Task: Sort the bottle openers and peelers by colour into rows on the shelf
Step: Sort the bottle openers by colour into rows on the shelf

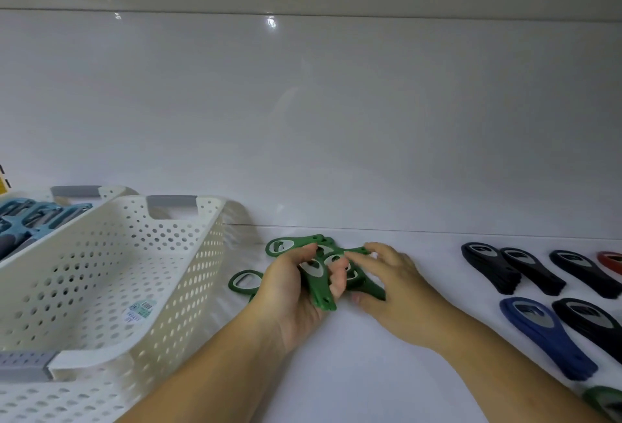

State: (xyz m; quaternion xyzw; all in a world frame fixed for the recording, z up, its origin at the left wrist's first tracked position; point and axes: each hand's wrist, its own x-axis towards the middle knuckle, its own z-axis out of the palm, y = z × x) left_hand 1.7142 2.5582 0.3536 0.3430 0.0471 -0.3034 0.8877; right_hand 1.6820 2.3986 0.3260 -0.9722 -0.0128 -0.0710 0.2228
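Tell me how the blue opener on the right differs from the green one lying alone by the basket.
The blue opener is dark blue, the green opener green. The blue opener lies in full view; the green opener is partly hidden behind the left hand. The blue opener sits by black openers, the green opener by the basket. Both have a grey-rimmed oval hole.

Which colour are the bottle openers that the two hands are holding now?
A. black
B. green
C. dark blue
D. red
B: the left hand and the right hand both grip the green bottle openers in the middle of the shelf, while the black bottle openers lie untouched further right.
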